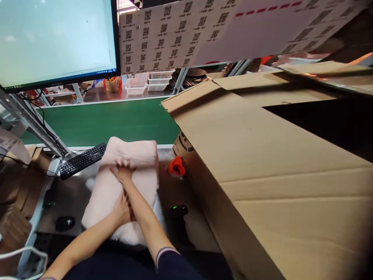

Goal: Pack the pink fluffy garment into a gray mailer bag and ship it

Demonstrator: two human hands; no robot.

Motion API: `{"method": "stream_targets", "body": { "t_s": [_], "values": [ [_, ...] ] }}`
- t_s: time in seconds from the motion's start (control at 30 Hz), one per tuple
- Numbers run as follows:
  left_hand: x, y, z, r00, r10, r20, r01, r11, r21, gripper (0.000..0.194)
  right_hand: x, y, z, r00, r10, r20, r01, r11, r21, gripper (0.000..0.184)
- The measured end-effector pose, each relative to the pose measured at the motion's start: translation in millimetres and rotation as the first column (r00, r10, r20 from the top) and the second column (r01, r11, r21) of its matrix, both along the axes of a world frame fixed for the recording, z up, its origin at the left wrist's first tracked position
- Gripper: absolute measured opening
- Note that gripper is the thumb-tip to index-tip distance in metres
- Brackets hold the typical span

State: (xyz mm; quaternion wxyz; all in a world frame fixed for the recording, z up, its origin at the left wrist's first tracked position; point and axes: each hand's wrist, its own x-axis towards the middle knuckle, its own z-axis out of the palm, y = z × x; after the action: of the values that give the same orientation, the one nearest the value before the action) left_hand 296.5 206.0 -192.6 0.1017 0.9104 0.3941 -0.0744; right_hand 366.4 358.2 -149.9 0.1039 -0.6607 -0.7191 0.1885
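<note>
A pale pink fluffy cloth point(136, 155) lies folded on the worktop in front of me. My right hand point(124, 173) rests flat on its middle, fingers stretched out and pressing down. My left hand point(122, 210) lies on the nearer part of the cloth, partly hidden under my right forearm, its fingers curled against the fabric. A white furry edge point(128, 235) shows at the cloth's near end.
A large open cardboard box point(262, 163) fills the right side. A black keyboard point(81, 159) and monitor point(55, 39) stand at left. A red object point(176, 166), a black scanner point(179, 212) and a mouse point(64, 223) lie nearby. A green conveyor belt point(116, 120) runs behind.
</note>
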Motion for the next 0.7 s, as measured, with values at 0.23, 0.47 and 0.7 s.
{"method": "stream_targets", "body": {
  "t_s": [0.23,0.47,0.7],
  "values": [
    [-19,-61,-3.2,0.988,-0.1,0.116,0.123,0.969,-0.215,0.101,0,15,-9.4,0.997,-0.002,-0.077,-0.004,0.997,-0.078,0.068],
    [-8,-56,-25.5,0.987,-0.157,0.033,0.16,0.956,-0.245,0.133,50,-9,11.6,0.981,-0.193,-0.024,0.194,0.98,0.053,0.068],
    [-8,-52,-10.1,0.982,-0.19,0.004,0.185,0.948,-0.259,0.122,41,-35,4.0,0.98,-0.192,-0.057,0.195,0.979,0.059,0.064]
  ]
}}
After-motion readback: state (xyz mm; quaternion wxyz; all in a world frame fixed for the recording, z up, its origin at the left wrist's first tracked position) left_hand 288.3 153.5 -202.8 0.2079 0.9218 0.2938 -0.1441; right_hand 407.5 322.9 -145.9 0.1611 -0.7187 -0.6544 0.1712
